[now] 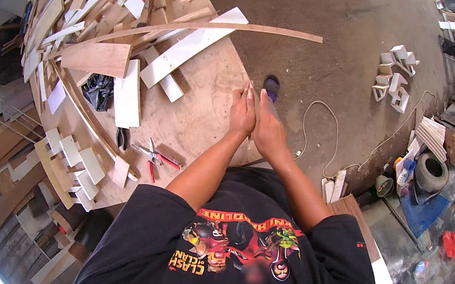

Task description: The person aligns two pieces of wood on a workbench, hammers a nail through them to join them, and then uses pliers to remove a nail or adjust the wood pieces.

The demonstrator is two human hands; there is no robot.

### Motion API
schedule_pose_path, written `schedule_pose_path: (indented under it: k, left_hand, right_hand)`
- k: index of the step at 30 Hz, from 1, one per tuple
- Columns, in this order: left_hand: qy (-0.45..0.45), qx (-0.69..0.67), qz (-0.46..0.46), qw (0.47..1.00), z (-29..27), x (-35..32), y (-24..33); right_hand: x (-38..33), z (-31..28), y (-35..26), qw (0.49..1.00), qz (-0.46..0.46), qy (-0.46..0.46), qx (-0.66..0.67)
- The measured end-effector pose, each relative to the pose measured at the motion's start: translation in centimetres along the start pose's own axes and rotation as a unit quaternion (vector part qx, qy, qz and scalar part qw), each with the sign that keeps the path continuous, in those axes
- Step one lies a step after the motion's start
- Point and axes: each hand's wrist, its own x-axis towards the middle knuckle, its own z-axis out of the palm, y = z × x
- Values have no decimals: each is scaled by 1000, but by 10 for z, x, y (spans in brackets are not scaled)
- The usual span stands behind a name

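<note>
- Left hand (242, 112) and right hand (267, 125) are pressed side by side at the near edge of the round plywood tabletop (195, 120), fingers pointing away from me
- Between them I make out a narrow wood strip (254, 111); both hands are closed around it, palms facing in, fingers narrow and together
- The strip's long axis runs away from my body, roughly in line with the forearms; its lower end shows just below the hands at the table edge. Most of it is hidden by the hands
- Both hands are equally near; the left sits slightly further forward
- Left of the hands on the tabletop: red-handled pliers (155, 158), dark-handled pliers (121, 139), white board offcuts (128, 96)
- A long thin bent strip (197, 26) arcs across the far side of the table, well apart from the hands
- A pale cord (322, 132) lies on the concrete floor to the right
</note>
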Motion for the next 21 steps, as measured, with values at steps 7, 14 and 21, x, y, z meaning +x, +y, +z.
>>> schedule_pose_path:
  k: [7, 14, 21]
  left_hand:
    - [-1, -6, 2, 1000, -3, -1, 14]
    - [-1, 18, -11, 1000, -2, -1, 18]
    - [-3, 30, -26, 999, -5, 2, 23]
  right_hand:
    - [-47, -17, 15, 984, -12, -33, -173]
    - [-24, -24, -10, 982, 29, -55, -180]
    - [-5, -28, -13, 984, 31, -59, -163]
